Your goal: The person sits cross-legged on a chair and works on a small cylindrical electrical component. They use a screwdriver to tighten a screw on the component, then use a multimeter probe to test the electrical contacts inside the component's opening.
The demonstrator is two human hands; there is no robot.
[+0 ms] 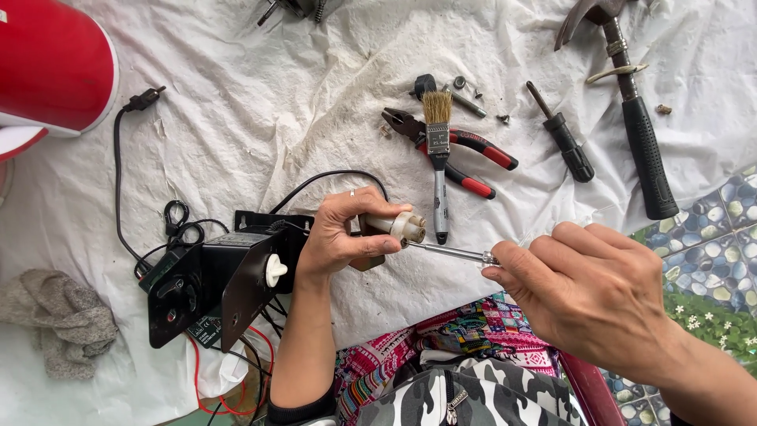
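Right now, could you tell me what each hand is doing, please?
Left hand: shut on cream plastic part.
Right hand: shut on screwdriver.

We see a crumpled white cloth [260, 95] spread over the ground, lit by soft, even daylight. At the right edge we find a floor [721, 229] patterned with blue-grey pebbles, green leaves and small white flowers. A grey rag [59, 315] lies at the left, and a red rounded object [51, 63] fills the top-left corner.
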